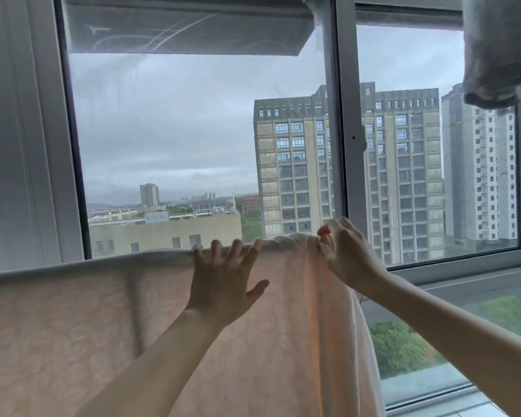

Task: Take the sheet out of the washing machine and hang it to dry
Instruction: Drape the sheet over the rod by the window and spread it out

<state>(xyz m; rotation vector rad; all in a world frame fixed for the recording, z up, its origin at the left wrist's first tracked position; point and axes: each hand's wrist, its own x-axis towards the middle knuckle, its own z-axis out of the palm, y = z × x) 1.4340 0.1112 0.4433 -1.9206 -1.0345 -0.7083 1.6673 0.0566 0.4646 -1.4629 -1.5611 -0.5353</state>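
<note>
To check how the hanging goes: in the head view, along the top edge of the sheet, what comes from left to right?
Flat stretch of the pale pink patterned sheet → left hand, fingers spread → bunched fold → right hand pinching it.

Support beneath the sheet (73,326) is fully covered; its type cannot be determined. Sheet runs off left and bottom edges. Hanging cloth (494,49) is cut by top-right corner.

High-rise flat, laundry spot by window (199,130) — white sliding frame (343,115), apartment towers (343,164) outside well below eye level, pink sheet (73,326) hung — domestic setting.
</note>
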